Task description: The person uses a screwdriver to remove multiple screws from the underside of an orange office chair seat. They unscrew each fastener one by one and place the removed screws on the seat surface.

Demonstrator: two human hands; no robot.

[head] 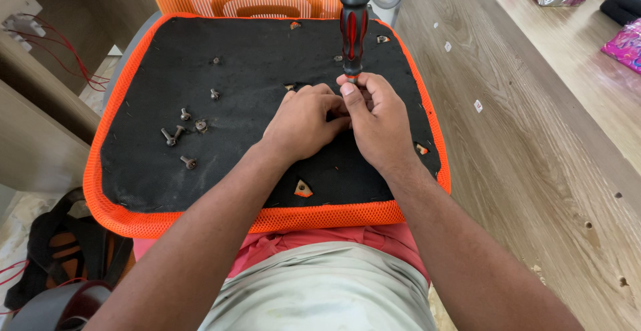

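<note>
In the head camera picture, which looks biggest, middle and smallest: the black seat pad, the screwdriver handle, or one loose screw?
1. Black seat pad, by far the largest.
2. Screwdriver handle, upright above the right hand.
3. Loose screw, smallest.

A pale wood-grain plank floor fills the right side; light brown wooden cabinet panels stand at left under even light.

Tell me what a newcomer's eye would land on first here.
First the black pad with bright orange mesh edging, lying across the person's lap and filling the middle of the view. At its centre the left hand and right hand meet, the right pinching the lower end of an upright red-and-black screwdriver. Loose screws lie scattered on the pad's left half.
</note>
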